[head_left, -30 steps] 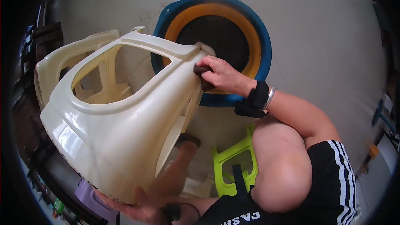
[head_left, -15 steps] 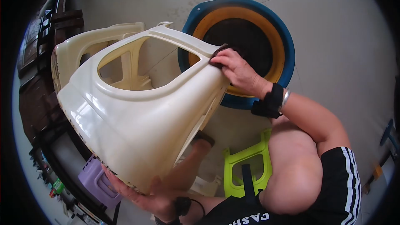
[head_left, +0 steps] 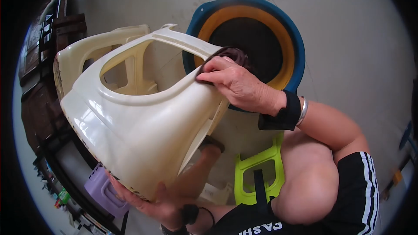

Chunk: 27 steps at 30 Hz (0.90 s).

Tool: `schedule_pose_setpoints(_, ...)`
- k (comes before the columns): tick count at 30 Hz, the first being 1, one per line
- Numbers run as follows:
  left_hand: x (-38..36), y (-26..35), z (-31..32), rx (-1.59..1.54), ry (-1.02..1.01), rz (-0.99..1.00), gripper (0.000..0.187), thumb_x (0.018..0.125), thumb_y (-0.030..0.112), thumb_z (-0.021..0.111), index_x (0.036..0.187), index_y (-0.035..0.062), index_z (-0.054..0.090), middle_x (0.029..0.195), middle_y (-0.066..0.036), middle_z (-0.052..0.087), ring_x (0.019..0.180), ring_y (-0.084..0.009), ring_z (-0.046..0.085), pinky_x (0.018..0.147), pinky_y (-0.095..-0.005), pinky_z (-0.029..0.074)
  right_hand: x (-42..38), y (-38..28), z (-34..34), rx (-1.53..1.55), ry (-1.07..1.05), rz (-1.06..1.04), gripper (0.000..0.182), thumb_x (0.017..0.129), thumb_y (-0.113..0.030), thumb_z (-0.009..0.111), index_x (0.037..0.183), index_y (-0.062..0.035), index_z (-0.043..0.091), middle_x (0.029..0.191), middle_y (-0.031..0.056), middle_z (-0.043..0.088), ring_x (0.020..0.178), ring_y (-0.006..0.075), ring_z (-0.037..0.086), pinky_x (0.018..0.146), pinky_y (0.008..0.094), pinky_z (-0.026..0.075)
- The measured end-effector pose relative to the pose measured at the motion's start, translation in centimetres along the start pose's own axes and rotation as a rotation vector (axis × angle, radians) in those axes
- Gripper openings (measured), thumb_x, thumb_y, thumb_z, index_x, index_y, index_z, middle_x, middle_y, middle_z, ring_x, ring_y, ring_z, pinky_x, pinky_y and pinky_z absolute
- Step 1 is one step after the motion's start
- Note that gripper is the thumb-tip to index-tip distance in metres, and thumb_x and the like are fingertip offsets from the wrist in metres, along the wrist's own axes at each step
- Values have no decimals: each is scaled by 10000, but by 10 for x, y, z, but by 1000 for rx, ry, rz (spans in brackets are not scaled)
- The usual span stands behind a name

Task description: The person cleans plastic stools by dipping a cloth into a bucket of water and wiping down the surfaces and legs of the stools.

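A cream plastic stool (head_left: 143, 122) lies tipped on its side, its cut-out openings facing up. My right hand (head_left: 244, 85) is closed on a dark brown cloth (head_left: 230, 54), pressing it against the stool leg beside the large opening. Under the stool's lower edge, my left hand (head_left: 150, 204) grips the seat rim, with part of its fingers hidden beneath it. Behind the stool leg stands a round blue basin (head_left: 298, 52) with an orange inner wall and a dark inside.
A lime green stool (head_left: 237, 178) stands by my leg. A purple stool (head_left: 106, 191) is at the lower left. Dark wooden furniture (head_left: 37, 104) runs along the left side. Another cream plastic piece (head_left: 72, 58) shows behind the stool.
My right hand has moved left and slightly down along the stool leg with the cloth, and more of the cloth shows. My left hand has stayed at the rim.
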<state>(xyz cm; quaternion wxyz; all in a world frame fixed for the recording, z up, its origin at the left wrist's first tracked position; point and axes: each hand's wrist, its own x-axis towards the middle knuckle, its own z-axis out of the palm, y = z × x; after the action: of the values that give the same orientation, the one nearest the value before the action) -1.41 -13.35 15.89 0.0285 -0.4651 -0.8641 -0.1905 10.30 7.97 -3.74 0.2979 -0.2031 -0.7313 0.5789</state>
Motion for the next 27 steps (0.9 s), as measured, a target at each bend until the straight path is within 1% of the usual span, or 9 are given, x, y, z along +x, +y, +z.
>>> schedule_pose_setpoints(3, 0, 0, -3, 4, -16, 10, 730, 852, 95, 589, 1476, 1, 222, 1511, -186, 256, 1388, -309, 262, 1124, -429, 202, 3, -2, 1, -16, 9, -59, 273, 851, 51, 504, 1084, -8, 634, 1040, 126, 560, 1034, 294, 525, 928, 371, 427)
schedule_pose_setpoints(9, 6, 5, 0, 52, -20, 48, 722, 847, 89, 587, 1472, -4, 236, 1514, -187, 252, 1393, -309, 256, 1126, -430, 195, -14, 88, -2, -287, -32, 213, 373, 772, 15, 521, 1120, -78, 615, 1049, 124, 573, 1024, 330, 520, 903, 407, 459)
schedule_pose_setpoints(13, 5, 3, 2, 10, 8, 15, 747, 834, 111, 607, 1471, -6, 236, 1506, -186, 267, 1384, -306, 271, 1125, -428, 197, -10, 139, -43, -773, -333, 496, 284, 776, -15, 560, 1037, -63, 659, 1068, 173, 591, 1008, 396, 563, 867, 476, 508)
schedule_pose_setpoints(16, 5, 3, -1, 22, 2, -11, 770, 825, 134, 624, 1471, -12, 231, 1500, -185, 271, 1374, -308, 287, 1120, -424, 208, -1, 157, -57, -1072, -372, 610, 276, 851, -115, 523, 1096, -62, 641, 1306, 185, 479, 1219, 393, 447, 858, 596, 479)
schedule_pose_setpoints(19, 4, -1, -4, 30, -7, -33, 779, 823, 161, 635, 1468, -17, 236, 1497, -188, 272, 1368, -311, 296, 1116, -420, 219, -21, 171, -41, -1093, -489, 462, 257, 840, -69, 506, 1069, -53, 622, 1415, 169, 354, 1248, 443, 397, 834, 590, 491)
schedule_pose_setpoints(22, -7, -8, -1, 29, 50, -63, 786, 817, 183, 648, 1464, -17, 249, 1496, -190, 273, 1369, -317, 296, 1113, -429, 222, -17, 210, -22, -732, -147, 811, 260, 790, -44, 552, 1022, -67, 666, 1213, 208, 578, 1103, 411, 568, 885, 481, 503)
schedule_pose_setpoints(24, -7, -15, -4, 27, 43, -7, 796, 809, 202, 667, 1459, -14, 262, 1497, -196, 270, 1371, -327, 295, 1113, -444, 223, -7, 197, -45, -952, -661, 621, 264, 850, -127, 503, 1029, -23, 667, 1067, 195, 657, 990, 364, 636, 900, 433, 500)
schedule_pose_setpoints(25, -5, -18, -7, 25, 7, 50, 803, 803, 215, 679, 1456, -12, 271, 1499, -200, 267, 1372, -335, 294, 1113, -454, 224, -1, 190, -55, -838, -580, 653, 212, 784, -89, 546, 915, -35, 703, 1031, 208, 662, 936, 365, 648, 830, 448, 523)
schedule_pose_setpoints(27, -2, -11, -8, 57, -51, 105, 813, 794, 243, 698, 1449, -8, 288, 1500, -211, 262, 1374, -355, 290, 1112, -477, 223, 18, 166, -75, -443, -366, 707, 233, 731, -78, 600, 943, -23, 679, 977, 180, 672, 894, 319, 654, 812, 393, 519)
